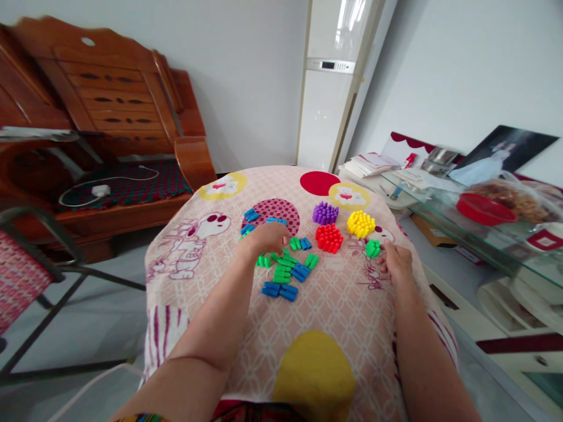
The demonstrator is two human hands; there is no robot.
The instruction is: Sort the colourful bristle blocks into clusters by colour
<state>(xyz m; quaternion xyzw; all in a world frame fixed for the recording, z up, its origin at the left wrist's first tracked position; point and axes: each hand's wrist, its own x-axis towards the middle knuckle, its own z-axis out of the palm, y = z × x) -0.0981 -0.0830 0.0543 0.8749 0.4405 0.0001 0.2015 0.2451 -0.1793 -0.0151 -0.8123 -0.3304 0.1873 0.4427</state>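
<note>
My left hand [273, 237] is over a loose spread of small plastic pegs on the table, its fingers curled and pointing down; what they pinch, if anything, is hidden. Around it lie green pegs [282, 274] and blue pegs [288, 292], mostly on their sides. At the right, my right hand [396, 261] has its fingers bent against the edge of a small upright bunch of green pegs [373, 248]. Between the hands stand tight bunches of red pegs [329, 238], purple pegs [325, 213] and yellow pegs [360, 224].
A patterned cloth covers the round table [325, 305]. To the right is a glass-topped cabinet [444, 217] with papers, a red bowl [484, 208] and a photo. A wooden bench [118, 99] and a metal-framed chair [26, 264] stand left; a white air conditioner [325, 111] is behind.
</note>
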